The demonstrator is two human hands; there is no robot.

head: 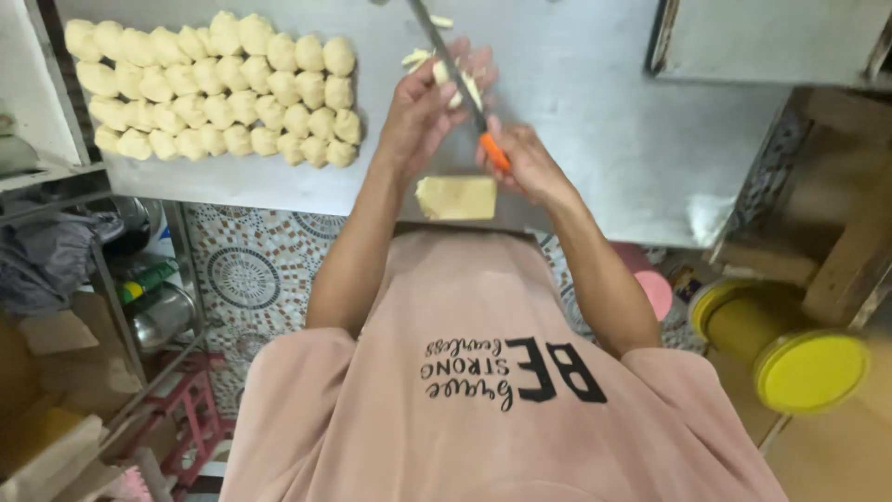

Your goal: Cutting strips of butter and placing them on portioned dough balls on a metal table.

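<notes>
One pale butter stick [457, 85] in left fingers [469, 65] | right fingers [502, 139] clamp orange-handled knife [465, 88]

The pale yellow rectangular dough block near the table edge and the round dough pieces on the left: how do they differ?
The pale yellow rectangular dough block is one flat, straight-sided slab; the round dough pieces are many small lumps. The block lies alone at the near edge of the grey metal table, just below both hands; the pieces sit packed in rows, far from them. Both share the pale yellow colour.
</notes>
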